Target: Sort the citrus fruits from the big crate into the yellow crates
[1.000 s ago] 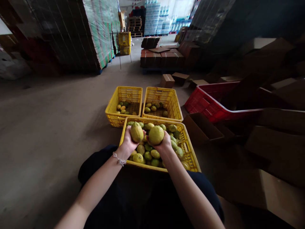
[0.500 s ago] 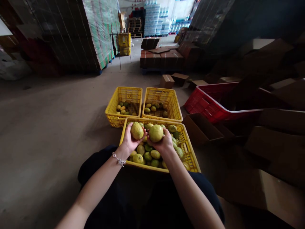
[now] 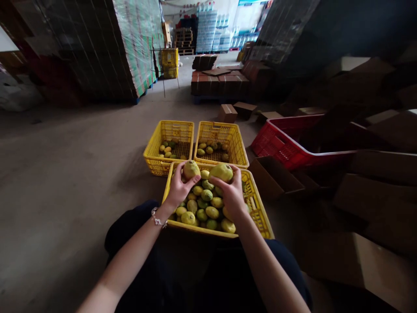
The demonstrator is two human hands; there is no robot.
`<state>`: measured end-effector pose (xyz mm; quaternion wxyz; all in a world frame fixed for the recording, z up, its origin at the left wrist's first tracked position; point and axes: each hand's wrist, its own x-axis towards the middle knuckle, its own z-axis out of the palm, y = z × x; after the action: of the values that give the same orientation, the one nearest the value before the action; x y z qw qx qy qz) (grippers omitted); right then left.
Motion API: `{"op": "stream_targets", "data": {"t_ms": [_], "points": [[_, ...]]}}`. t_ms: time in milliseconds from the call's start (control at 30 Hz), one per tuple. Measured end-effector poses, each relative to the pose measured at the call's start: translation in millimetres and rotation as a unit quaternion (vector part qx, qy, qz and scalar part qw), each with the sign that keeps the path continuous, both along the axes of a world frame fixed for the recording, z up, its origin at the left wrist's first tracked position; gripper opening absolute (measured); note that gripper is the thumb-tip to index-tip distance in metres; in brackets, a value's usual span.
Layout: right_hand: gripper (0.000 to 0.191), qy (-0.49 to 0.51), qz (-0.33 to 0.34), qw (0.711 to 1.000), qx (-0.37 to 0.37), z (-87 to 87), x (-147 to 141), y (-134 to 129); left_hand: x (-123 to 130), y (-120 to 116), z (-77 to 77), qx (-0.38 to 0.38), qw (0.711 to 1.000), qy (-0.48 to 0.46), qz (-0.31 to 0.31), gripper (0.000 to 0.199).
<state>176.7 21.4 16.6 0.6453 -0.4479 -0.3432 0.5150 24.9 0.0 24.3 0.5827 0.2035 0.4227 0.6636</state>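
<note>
My left hand (image 3: 180, 184) is wrapped round a yellow-green fruit (image 3: 191, 170), its thumb across the near side. A longer, paler green fruit (image 3: 221, 173) is gripped in my right hand (image 3: 233, 191). Both fruits are held up over the far part of the near yellow crate (image 3: 260, 213), which holds many green and yellow fruits (image 3: 212, 212). Just beyond it stand two more yellow crates side by side, the left one (image 3: 151, 155) and the right one (image 3: 241, 148), each with several fruits on its bottom.
A red crate (image 3: 276, 145) lies to the right with an open cardboard box (image 3: 275, 176) before it and more cartons around. Wrapped stacks (image 3: 140, 48) rise at the back left. Flattened cardboard (image 3: 220, 82) sits on a pallet behind the crates.
Both hands have turned, with thumbs now on the near side of the fruits. The two fruits are tilted differently and slightly higher, and my right hand has shifted a little to the right.
</note>
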Motion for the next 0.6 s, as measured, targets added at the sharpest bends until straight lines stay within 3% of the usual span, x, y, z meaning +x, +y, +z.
{"op": "stream_targets", "data": {"t_ms": [267,600], "points": [[0.046,-0.23,-0.05,0.947,0.219,-8.5,-1,-2,-1,-8,-2.0,0.154,0.971,0.181,0.038,0.049],[0.045,-0.303,-0.125,0.886,0.327,-15.6,-6,-1,0,-8,-9.9,0.176,0.96,0.216,0.039,0.051]]}}
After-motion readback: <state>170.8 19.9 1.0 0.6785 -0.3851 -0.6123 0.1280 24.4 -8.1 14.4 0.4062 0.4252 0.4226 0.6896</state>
